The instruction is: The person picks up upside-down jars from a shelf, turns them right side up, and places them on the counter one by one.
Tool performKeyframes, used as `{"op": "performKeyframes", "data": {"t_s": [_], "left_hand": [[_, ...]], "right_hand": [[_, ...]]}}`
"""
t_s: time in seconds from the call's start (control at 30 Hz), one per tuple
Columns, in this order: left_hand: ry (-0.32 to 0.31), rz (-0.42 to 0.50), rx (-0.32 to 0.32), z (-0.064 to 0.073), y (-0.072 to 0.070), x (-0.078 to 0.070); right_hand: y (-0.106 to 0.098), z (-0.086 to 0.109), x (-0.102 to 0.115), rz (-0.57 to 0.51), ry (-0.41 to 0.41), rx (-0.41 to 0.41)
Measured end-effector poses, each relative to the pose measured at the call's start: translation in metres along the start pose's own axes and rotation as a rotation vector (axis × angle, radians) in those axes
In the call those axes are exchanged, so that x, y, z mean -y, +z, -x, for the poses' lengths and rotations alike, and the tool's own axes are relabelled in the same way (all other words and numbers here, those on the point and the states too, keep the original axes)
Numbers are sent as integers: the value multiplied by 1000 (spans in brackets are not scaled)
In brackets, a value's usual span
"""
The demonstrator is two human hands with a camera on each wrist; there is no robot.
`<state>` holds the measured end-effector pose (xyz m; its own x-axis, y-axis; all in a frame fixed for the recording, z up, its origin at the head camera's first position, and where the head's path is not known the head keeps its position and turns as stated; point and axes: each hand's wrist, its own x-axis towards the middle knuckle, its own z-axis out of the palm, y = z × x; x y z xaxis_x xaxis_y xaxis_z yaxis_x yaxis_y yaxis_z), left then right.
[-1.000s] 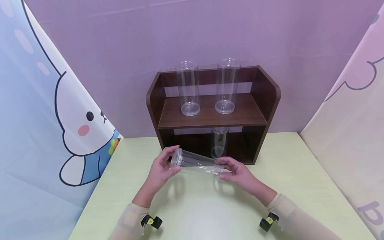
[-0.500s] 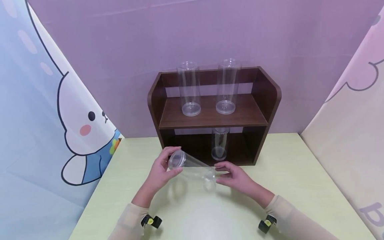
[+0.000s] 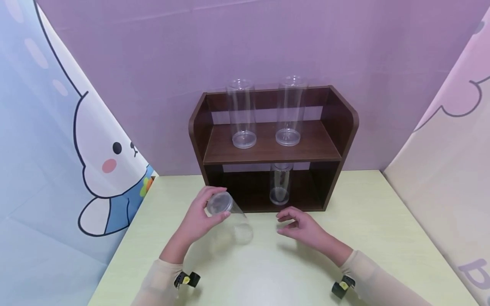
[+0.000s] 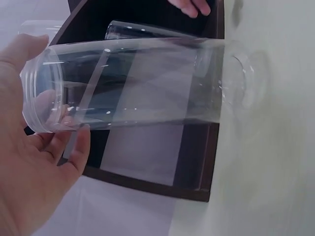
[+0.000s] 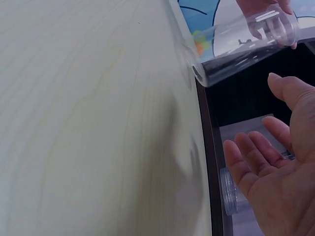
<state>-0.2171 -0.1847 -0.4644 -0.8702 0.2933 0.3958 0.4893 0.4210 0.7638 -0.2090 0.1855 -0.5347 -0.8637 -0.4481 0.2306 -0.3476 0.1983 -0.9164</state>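
My left hand [image 3: 195, 223] grips a tall clear plastic jar [image 3: 238, 225] round its ridged, lidded end. The jar leans, lid end up and its other end low over the table, to the right. In the left wrist view, the thumb and fingers of the left hand [image 4: 37, 162] curl round the ridged cap of the jar [image 4: 140, 83]. To the right, my right hand [image 3: 300, 225] hovers over the table apart from the jar, fingers loosely bent with nothing between them. The right wrist view shows that hand [image 5: 280, 172] palm up, with a gap to the jar [image 5: 241, 49].
A dark brown two-tier shelf [image 3: 268, 152] stands at the back of the pale table [image 3: 375, 212]. Two clear jars, one left [image 3: 243, 139] and one right [image 3: 288, 137], stand upright on its upper tier. Another jar [image 3: 280, 189] stands on the lower tier, right of centre.
My right hand has let go of the jar's far end. My left hand has tipped the jar from nearly level to steeper, its free end swinging down and left.
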Motion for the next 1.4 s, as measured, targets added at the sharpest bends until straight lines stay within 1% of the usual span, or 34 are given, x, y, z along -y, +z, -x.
{"op": "performKeyframes", "data": {"t_s": [0.13,0.37,0.57,0.67,0.97,1.27,1.4], "left_hand": [[7,-65,7,-1,-7,0],[-40,-115,15,-3,-16,-4],[-76,-143,30,-5,-21,-8],[-90,-159,40,-6,-22,-9],[-83,-186,64,-9,-22,-9],[-64,-180,73,-12,-19,-6],[-57,-162,75,-13,-16,-7]], "right_hand": [[0,1,1,19,1,-10],[-2,2,2,45,-3,-20],[-3,1,5,42,3,-11],[-3,1,5,44,3,-3],[-5,2,2,75,19,12],[-4,4,2,67,21,31],[-4,5,3,79,29,36]]}}
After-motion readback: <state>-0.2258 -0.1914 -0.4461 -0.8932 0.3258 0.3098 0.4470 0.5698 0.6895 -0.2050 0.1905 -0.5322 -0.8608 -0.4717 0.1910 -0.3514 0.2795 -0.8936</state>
